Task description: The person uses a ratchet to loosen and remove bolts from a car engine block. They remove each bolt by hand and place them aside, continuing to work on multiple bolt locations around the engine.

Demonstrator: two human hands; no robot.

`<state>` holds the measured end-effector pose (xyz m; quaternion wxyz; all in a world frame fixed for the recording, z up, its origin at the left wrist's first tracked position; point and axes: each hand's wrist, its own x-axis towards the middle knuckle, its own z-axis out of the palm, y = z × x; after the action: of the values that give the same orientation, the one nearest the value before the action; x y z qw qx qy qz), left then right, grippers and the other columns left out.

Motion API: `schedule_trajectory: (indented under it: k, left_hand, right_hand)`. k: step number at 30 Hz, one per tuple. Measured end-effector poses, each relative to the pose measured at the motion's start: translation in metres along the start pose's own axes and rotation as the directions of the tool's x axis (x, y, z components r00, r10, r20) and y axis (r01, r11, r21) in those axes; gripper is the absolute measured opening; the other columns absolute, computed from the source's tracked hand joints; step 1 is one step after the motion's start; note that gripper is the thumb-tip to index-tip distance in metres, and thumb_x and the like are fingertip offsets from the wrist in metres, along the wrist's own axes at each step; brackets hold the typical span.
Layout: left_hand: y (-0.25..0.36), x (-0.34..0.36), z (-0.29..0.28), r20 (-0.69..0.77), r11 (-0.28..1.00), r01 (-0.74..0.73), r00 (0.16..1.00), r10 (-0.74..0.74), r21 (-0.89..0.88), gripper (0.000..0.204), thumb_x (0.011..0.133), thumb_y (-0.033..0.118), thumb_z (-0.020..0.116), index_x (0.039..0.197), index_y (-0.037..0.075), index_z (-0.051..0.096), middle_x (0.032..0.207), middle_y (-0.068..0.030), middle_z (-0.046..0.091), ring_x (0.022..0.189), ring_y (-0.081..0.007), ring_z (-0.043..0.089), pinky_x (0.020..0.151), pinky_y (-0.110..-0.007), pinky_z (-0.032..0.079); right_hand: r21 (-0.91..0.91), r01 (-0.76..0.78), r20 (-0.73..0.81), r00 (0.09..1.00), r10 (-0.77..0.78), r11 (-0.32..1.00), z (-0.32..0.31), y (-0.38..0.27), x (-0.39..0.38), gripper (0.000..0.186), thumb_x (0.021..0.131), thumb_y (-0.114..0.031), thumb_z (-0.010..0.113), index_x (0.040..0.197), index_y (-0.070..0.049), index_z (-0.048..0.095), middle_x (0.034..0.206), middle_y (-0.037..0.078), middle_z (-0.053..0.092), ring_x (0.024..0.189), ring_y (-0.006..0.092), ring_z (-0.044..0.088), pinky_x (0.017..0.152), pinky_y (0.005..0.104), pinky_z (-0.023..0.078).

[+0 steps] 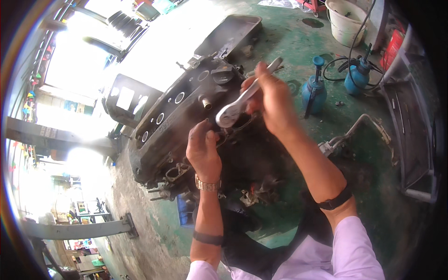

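Note:
My right hand (273, 105) grips a silver ratchet wrench (233, 109), its round head lying just left of my fingers, over a dark, greasy engine block (177, 112). My left hand (203, 149) is below and left of the ratchet head, its fingers curled at the edge of the engine; whatever they hold is hidden or too small to tell. A short brass-coloured fitting (206, 103) sticks up from the engine just above the wrench head. Round openings run along the engine's top, and darker parts in shadow lie beneath my hands.
A metal tray (252, 21) lies behind the engine. To the right are two blue pump sprayers (313, 93) (357, 74), a white bucket (345, 28), a bent pipe (354, 126) and a long dark tray (417, 186). Grey steel beams (79, 229) stretch along the left.

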<state>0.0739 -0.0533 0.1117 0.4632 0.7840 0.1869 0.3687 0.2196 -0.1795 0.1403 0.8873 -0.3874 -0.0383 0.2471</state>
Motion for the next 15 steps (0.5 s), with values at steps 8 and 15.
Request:
schedule_trajectory:
  k: [8,15]
  left_hand:
    - [-0.010,0.016,0.012,0.045,0.897,-0.172,0.985,0.168,0.407,0.019,0.079,0.002,0.068,0.099,0.000,0.069,0.081,-0.0141,0.064,0.068,-0.0247,0.063,0.061,-0.034,0.049]
    - [-0.010,0.019,0.026,0.006,0.838,-0.206,0.972,0.235,0.506,0.015,0.080,0.003,0.067,0.094,0.001,0.070,0.077,-0.0142,0.065,0.065,-0.0271,0.064,0.061,-0.035,0.049]
  right_hand:
    - [-0.181,0.155,-0.174,0.967,-0.187,0.971,-0.032,-0.028,-0.005,0.052,0.097,-0.047,0.050,0.064,-0.007,0.057,0.061,0.002,0.052,0.056,0.0103,0.047,0.055,0.0254,0.035]
    - [-0.203,0.151,-0.043,0.986,-0.163,0.967,-0.042,-0.041,-0.013,0.046,0.096,-0.045,0.053,0.067,-0.009,0.056,0.064,0.001,0.052,0.061,0.0097,0.045,0.059,0.0241,0.035]
